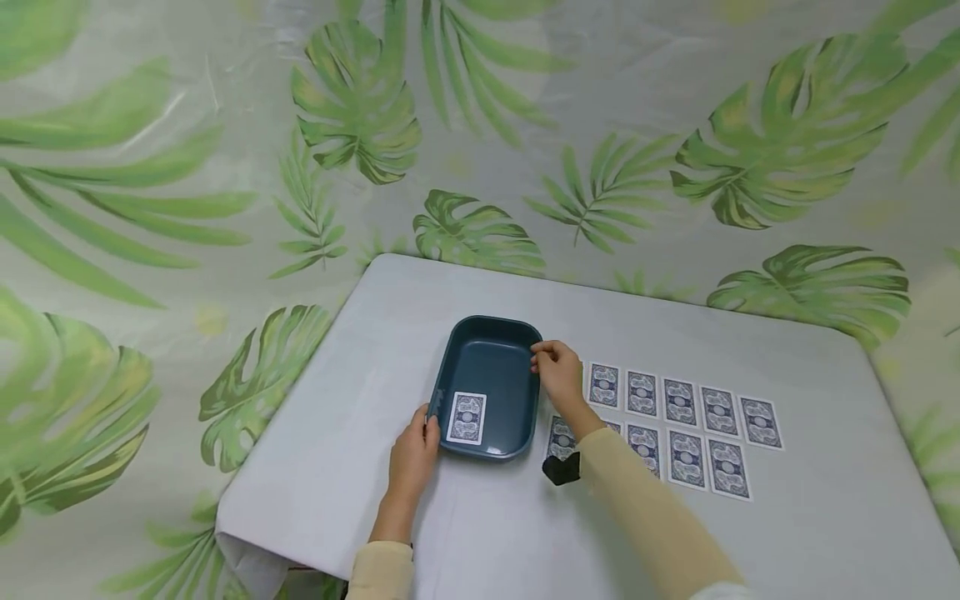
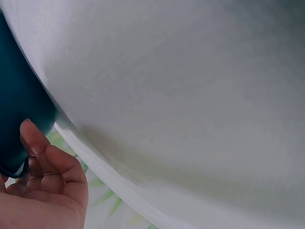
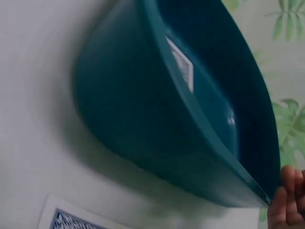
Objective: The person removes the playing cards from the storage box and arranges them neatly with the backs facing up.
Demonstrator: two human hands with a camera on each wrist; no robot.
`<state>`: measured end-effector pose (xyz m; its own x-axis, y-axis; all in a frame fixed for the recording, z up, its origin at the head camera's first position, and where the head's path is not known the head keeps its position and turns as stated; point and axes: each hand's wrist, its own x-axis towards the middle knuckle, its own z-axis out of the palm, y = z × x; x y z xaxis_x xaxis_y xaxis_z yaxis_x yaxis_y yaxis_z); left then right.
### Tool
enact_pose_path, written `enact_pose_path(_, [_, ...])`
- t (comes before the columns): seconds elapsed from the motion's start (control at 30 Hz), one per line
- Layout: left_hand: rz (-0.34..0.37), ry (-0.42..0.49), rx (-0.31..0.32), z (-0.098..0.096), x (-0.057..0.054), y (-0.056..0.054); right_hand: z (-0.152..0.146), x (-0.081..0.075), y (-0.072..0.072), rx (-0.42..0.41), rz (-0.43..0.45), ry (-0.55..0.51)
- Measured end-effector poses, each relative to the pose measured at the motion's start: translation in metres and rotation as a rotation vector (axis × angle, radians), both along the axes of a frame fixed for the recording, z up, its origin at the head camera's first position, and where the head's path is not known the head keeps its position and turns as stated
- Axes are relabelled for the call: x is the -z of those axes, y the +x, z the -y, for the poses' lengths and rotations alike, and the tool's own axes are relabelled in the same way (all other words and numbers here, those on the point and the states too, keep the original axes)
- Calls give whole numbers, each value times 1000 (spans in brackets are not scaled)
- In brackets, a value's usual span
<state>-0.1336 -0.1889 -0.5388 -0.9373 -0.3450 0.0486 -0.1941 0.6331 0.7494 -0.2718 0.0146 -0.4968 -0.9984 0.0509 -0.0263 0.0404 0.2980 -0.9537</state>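
A dark teal plastic bin (image 1: 495, 367) with rounded corners stands on the table. One playing card (image 1: 467, 418), its blue patterned back up, lies on the bin's floor near the front left. My left hand (image 1: 411, 458) grips the bin's left rim near the front corner; in the left wrist view, that hand's curled fingers (image 2: 66, 176) are at the bin's edge. On the opposite side, my right hand (image 1: 558, 379) pinches the right rim toward the back. The right wrist view shows the right hand's fingertips (image 3: 286, 191) at the bin's far corner.
Right of the bin, several more cards lie back up in two rows, including an upper-row card (image 1: 679, 402) and a lower-row card (image 1: 729, 468). My right forearm covers part of the lower row. A white cloth (image 1: 337, 417) covers the table; a leaf-patterned sheet (image 1: 480, 150) hangs behind.
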Motion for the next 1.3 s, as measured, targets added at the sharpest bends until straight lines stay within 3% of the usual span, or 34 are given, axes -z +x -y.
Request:
enact_pose_path(0.2, [-27,-4,-4,0,2,-1,18,5,5,-116,-92,123])
enact_pose_path(0.63, [-23,3,-7,0,4,-4,51,21,13,-312,-110,297])
enact_pose_path(0.8, [-16,2,-9,-1,4,-3,55,31,15,-365,-65,380])
enact_pose_path(1.1, [-4,2,-16,0,3,0,60,35,17,-475,57,636])
enact_pose_path(1.3, [-17,-10,-18,2,2,-1,63,37,16,-519,98,710])
